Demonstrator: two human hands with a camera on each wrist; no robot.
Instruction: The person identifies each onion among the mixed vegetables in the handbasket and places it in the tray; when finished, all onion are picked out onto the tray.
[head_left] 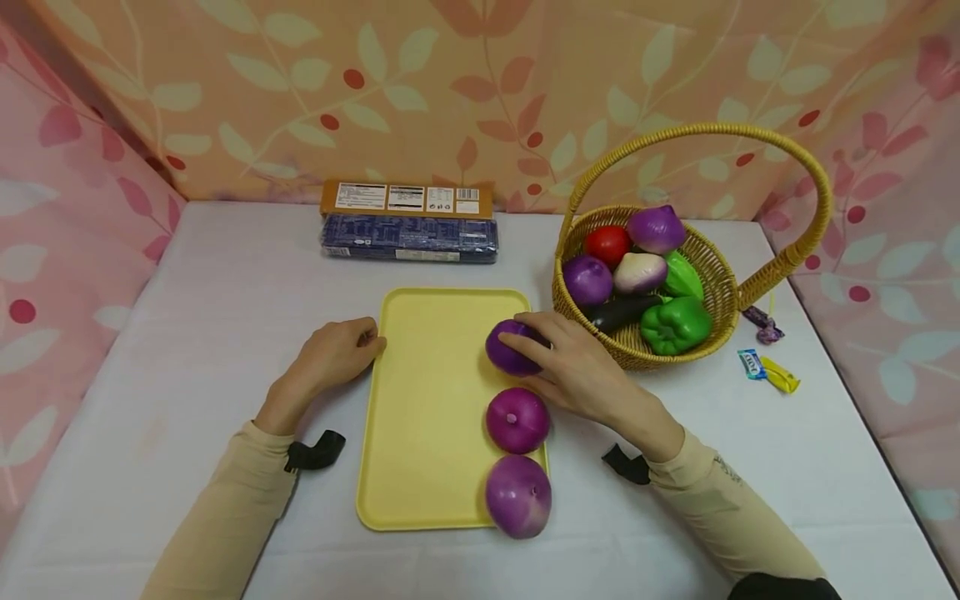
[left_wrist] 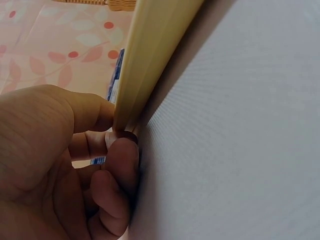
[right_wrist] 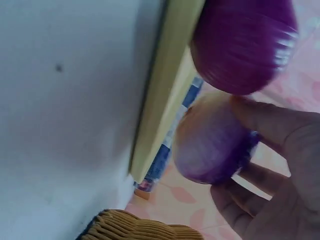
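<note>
My left hand (head_left: pixel 335 352) pinches the left rim of a yellow tray (head_left: pixel 431 408); in the left wrist view the thumb lies against the rim and the fingers curl below it. At the tray's upper right, my right hand (head_left: pixel 573 367) grips a purple onion (head_left: pixel 510 348), its pale end showing in the right wrist view (right_wrist: pixel 212 140). Nearer the front, a magenta-purple onion (head_left: pixel 517 421) and a larger light-purple onion (head_left: pixel 519 497) line up along the tray's right side. The front one overlaps the tray's corner.
A wicker basket (head_left: pixel 723 312) with a tall handle holds purple onions, a tomato, an eggplant (head_left: pixel 622 313) and a green bell pepper (head_left: pixel 677 325). Behind the tray lie a blue package (head_left: pixel 408 238) and an orange box (head_left: pixel 360 197). Small wrapped candies (head_left: pixel 780 375) sit right of the basket.
</note>
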